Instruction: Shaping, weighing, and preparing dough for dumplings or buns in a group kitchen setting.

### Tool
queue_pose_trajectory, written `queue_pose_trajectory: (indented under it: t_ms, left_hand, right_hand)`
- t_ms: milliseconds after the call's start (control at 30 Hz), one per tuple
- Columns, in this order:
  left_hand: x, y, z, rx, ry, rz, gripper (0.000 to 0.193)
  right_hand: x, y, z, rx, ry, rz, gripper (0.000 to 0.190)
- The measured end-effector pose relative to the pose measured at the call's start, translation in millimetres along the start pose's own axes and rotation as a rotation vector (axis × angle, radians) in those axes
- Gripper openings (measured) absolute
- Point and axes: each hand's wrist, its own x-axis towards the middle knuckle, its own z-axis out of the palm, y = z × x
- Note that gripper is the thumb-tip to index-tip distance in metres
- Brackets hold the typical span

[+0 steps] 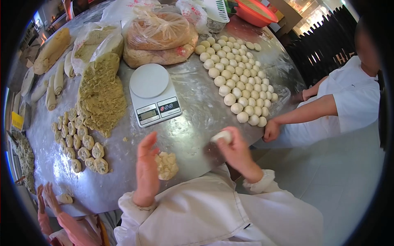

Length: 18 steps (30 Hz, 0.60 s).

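Observation:
My right hand (235, 152) grips a smooth white dough ball (224, 137) over the table's near edge. With fingers raised and apart, my left hand (147, 170) holds nothing; it is beside a small heap of pale dough pieces (167, 166). A white kitchen scale (150, 81), its pan bare, lies beyond my hands. Rows of round dough balls (238, 70) cover the table's right part. Left of the scale rests a large crumbly greenish-yellow filling mass (103, 92), partly in a plastic bag. Filled dough pieces (82, 131) stand in a cluster nearer the left edge.
Plastic bags of brownish filling (160, 37) and a red basin (255, 13) stand at the back. Dough rolls (58, 78) and a big dough slab (53, 50) lie at left. One co-worker's hand (271, 130) rests at the right edge; another's hands (49, 198) are at lower left.

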Motion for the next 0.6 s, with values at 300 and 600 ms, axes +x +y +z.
queue_pose_trajectory:
  t_ms: [300, 600]
  left_hand:
    - [-27, 5, -74, -0.042, 0.140, -0.248, 0.032]
    - [-66, -5, -151, 0.537, 0.712, 0.140, 0.039]
  right_hand:
    - [25, 77, -49, -0.916, 0.331, -0.092, 0.057]
    - [34, 12, -41, -1.022, 0.426, -0.195, 0.065]
